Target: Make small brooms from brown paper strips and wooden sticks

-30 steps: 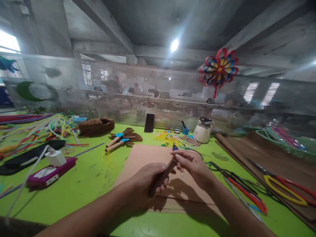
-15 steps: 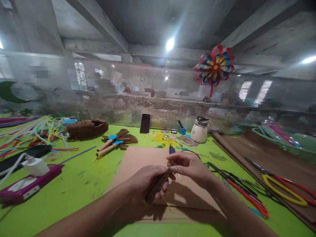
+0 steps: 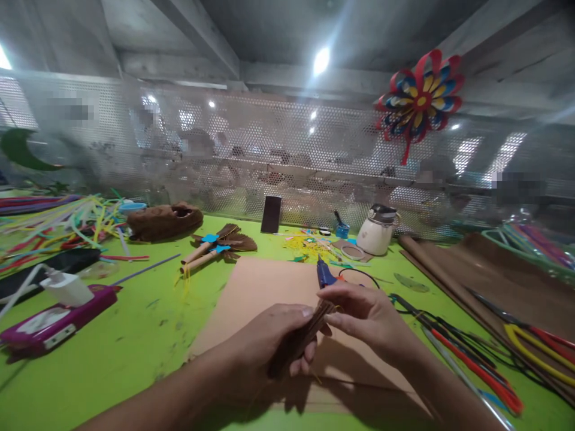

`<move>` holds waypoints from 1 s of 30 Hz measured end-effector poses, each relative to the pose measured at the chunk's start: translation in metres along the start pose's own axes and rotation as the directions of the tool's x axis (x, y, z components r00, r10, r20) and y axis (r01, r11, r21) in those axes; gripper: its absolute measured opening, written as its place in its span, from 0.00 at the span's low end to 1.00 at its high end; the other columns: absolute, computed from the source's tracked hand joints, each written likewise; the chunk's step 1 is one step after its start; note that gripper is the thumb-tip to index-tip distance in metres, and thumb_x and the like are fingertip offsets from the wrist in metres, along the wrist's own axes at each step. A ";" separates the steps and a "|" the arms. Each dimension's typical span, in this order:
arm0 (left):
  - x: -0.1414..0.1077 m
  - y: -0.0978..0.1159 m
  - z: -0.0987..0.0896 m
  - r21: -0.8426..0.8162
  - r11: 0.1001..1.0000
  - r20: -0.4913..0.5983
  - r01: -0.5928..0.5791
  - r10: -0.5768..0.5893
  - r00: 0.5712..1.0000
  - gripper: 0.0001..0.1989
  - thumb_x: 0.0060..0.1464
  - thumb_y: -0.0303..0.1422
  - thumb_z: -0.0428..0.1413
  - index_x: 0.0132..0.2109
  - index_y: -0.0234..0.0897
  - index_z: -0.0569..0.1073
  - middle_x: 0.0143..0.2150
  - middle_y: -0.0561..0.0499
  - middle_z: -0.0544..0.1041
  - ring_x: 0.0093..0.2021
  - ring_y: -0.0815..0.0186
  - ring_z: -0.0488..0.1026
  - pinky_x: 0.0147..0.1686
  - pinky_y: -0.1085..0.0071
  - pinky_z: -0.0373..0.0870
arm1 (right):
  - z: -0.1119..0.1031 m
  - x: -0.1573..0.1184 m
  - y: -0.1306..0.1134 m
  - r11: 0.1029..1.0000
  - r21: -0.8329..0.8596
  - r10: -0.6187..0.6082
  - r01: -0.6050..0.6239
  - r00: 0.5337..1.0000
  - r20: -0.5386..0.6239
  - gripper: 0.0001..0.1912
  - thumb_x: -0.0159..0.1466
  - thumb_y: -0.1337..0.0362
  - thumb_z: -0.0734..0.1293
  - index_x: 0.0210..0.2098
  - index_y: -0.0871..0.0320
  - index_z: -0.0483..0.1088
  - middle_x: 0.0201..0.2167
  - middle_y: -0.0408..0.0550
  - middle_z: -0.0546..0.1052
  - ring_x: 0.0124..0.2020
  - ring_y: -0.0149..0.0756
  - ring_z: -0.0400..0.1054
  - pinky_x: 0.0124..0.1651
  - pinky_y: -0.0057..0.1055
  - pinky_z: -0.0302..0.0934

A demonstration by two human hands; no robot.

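Bundle [image 3: 291, 346], brown, gripped in L hand [image 3: 269, 329] — R hand [image 3: 366, 308] fingertips at upr end, hold unclear.

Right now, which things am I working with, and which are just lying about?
Seemingly in use:
brown piece, in left hand, right hand at its upper end
cardboard, beneath
glue gun, perhaps; nearby

Apparently lying about:
phone
jug
scissors
power strip
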State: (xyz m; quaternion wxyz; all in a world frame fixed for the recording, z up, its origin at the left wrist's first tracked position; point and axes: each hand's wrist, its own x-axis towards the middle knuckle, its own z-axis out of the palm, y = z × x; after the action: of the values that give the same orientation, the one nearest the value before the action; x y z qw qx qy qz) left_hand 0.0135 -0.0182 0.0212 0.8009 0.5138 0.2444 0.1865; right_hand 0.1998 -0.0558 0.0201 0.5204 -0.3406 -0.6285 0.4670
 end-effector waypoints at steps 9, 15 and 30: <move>0.001 -0.007 -0.003 0.122 0.991 0.006 -0.062 0.062 0.998 0.20 0.58 0.46 0.47 0.33 0.33 0.70 0.24 0.51 0.69 0.18 0.74 0.62 0.19 0.77 0.55 | -0.001 -0.003 0.000 1.000 -0.015 0.013 -0.013 1.000 -0.008 0.14 0.57 0.67 0.69 0.43 0.55 0.70 0.32 0.45 0.74 0.32 0.33 0.70 0.38 0.36 0.65; -0.001 -0.006 -0.002 0.194 0.975 -0.011 -0.109 0.113 0.994 0.21 0.59 0.47 0.45 0.31 0.34 0.70 0.23 0.52 0.68 0.19 0.74 0.60 0.19 0.77 0.53 | -0.005 -0.002 0.000 0.994 -0.105 0.033 -0.035 0.999 -0.018 0.15 0.56 0.67 0.70 0.43 0.54 0.70 0.32 0.44 0.75 0.34 0.32 0.70 0.40 0.34 0.66; 0.004 -0.012 -0.005 -0.106 0.994 -0.023 0.001 -0.004 1.000 0.18 0.55 0.47 0.52 0.43 0.36 0.67 0.24 0.56 0.63 0.18 0.75 0.58 0.18 0.76 0.58 | -0.040 0.008 0.016 0.930 -0.346 0.013 -0.122 0.954 -0.300 0.15 0.57 0.56 0.68 0.37 0.61 0.74 0.33 0.49 0.76 0.35 0.36 0.70 0.42 0.35 0.65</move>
State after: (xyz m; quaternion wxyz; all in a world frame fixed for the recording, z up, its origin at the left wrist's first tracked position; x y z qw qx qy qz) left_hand 0.0149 -0.0173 0.0077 0.8245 0.4681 0.2440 0.2039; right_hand 0.2356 -0.0335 0.0086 0.5196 -0.5171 -0.6074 0.3060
